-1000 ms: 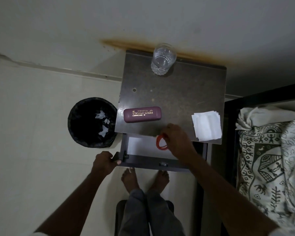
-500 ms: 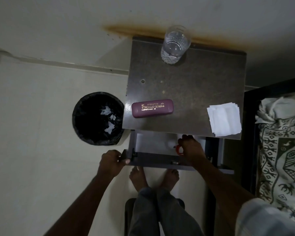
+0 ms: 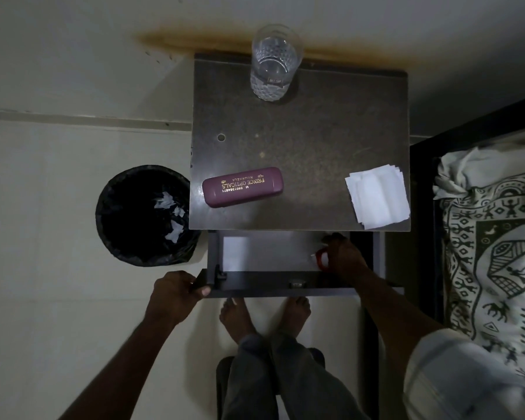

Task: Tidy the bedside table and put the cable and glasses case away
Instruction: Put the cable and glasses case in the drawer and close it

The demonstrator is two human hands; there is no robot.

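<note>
- Feet bare on the floor, just short of the drawer front; little standing room to back the drawer out further.
- Left hand: grip clamped on the drawer's left front corner, holding it pulled out from under the counter.
- Right hand is inside the drawer at its right end, grip closed on the cable. Only a red loop and a white tip show beside the fingers; rest is hidden by the hand.
- Step in hand, my read: stowing the cable. It's in the drawer space but not yet let go.
- Drawer floor left of the hand looks bare, plenty of room there for the case.
- Next move: release cable, lift the right hand clear of the counter's front edge, which overhangs the back of the drawer, then go for the case.
- Case lies shut on the counter, front-left, near the left edge and above the drawer's left half. Short reach from the drawer.
- Tissues on the counter's front-right corner, slightly over the edge; a sleeve could knock them off.
- Bin on the floor just left of the counter, white scraps inside.
- Bed close on the right, narrow gap only; approach from front or left.
- Glass at the counter's back edge, upright, well clear of the work.
</note>
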